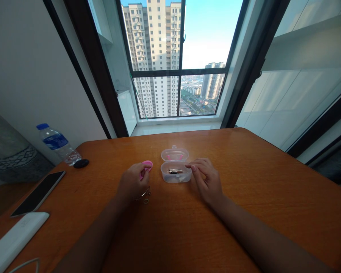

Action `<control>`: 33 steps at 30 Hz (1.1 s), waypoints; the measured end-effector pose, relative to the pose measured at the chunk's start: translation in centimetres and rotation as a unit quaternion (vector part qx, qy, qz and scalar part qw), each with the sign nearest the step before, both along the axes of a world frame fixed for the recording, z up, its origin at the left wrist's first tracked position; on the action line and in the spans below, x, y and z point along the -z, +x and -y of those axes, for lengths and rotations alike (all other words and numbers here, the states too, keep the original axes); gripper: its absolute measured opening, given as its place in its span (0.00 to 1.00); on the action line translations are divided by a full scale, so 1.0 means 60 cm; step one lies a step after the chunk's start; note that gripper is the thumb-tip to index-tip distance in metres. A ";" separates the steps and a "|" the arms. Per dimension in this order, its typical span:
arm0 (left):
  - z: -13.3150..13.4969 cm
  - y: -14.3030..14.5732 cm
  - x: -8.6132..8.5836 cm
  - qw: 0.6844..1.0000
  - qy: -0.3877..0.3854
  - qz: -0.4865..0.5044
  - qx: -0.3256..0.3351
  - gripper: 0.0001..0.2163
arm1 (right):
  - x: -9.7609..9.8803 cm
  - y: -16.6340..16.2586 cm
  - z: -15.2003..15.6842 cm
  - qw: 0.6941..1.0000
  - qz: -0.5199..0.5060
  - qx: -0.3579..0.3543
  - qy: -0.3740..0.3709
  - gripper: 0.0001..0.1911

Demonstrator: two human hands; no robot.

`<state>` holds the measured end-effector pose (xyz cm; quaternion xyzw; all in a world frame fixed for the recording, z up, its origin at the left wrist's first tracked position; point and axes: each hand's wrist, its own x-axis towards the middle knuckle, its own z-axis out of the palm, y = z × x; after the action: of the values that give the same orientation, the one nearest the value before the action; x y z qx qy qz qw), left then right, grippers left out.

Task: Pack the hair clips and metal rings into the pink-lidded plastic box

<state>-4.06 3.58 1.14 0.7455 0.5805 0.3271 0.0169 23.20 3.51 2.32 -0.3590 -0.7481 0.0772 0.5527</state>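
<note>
I have left hand (134,180) pinching pink item (148,163), left of open box (170,179). Right hand (208,179) well apart from left, fingertips at box's right rim; whether gripping, I cannot tell. Box sits inward from middle of desk's (261,189) far edge, lid (175,154) tipped toward that edge, metal tool (175,171) inside. Phone (39,192) along left edge.

Got a clear oval plastic box (170,179), a hot-pink rounded piece (149,163) left of it, orangey-brown wood-grain table (261,182) underneath.
</note>
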 end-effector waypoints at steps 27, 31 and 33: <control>-0.013 -0.076 -0.007 0.978 -0.131 -0.139 0.088 0.08 | 0.009 -0.026 0.047 0.919 0.295 -0.243 -0.099 0.15; -0.012 -0.071 -0.009 0.978 -0.136 -0.133 0.088 0.06 | 0.011 -0.027 0.046 0.919 0.286 -0.251 -0.099 0.14; -0.009 -0.067 -0.016 0.979 -0.121 -0.143 0.081 0.07 | 0.013 -0.026 0.045 0.921 0.280 -0.253 -0.099 0.14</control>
<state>-8.07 4.10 2.09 0.8217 0.5497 0.1418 0.0507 21.62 0.82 1.55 -0.2172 -0.9269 0.1845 0.2442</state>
